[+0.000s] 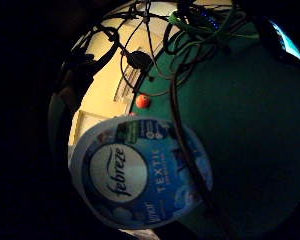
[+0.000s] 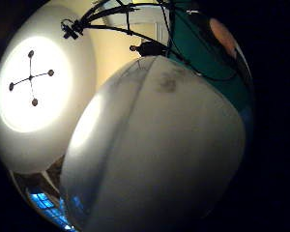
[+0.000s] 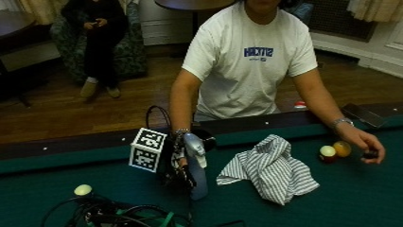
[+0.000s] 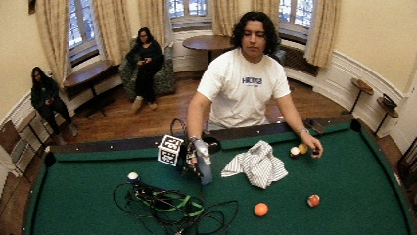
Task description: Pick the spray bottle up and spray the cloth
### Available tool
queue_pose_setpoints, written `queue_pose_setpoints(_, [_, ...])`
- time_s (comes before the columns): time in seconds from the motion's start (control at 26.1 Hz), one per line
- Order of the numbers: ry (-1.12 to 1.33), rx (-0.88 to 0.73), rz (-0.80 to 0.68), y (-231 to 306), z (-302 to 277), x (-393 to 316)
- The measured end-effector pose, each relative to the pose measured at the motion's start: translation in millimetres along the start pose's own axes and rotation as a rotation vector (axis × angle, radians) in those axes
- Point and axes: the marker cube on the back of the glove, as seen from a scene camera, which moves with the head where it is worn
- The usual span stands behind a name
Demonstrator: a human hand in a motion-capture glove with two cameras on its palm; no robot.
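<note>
The right hand (image 3: 179, 163) grips the bottle (image 3: 195, 165) upright on the table (image 3: 353, 198); next, lift and aim toward the cloth (image 3: 271, 170) at its three o'clock.

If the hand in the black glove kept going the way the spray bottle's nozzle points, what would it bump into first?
Probably the striped cloth. The gloved right hand holds the spray bottle upright beside it on the green table, with bare felt between them. Exact aim is hard to judge.
</note>
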Motion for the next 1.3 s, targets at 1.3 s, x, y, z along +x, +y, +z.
queue_pose_setpoints(1.3, [-0.069,-0.020,-0.309,16.8,-29.9,-227.4])
